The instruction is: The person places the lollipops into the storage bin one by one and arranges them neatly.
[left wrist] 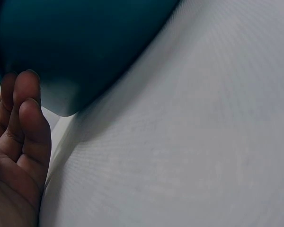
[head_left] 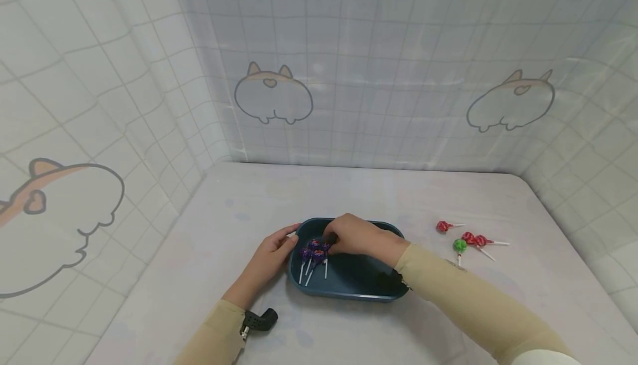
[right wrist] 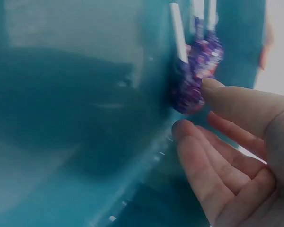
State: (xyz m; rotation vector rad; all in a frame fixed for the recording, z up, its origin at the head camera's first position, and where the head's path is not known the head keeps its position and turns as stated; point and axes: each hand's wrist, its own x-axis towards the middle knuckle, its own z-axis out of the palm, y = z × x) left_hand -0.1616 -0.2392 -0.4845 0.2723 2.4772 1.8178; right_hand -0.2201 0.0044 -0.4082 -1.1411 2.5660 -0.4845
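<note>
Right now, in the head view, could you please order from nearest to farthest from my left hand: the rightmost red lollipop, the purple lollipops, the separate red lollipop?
1. Purple lollipops: inside the tray, right of your left hand.
2. Separate red lollipop: right of the tray.
3. Rightmost red lollipop: farther right.

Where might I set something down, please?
Bare table lies beyond the tray and left of the left hand. Purple lollipops and the right hand crowd the tray's left end; red and green lollipops lie right of the tray.
</note>
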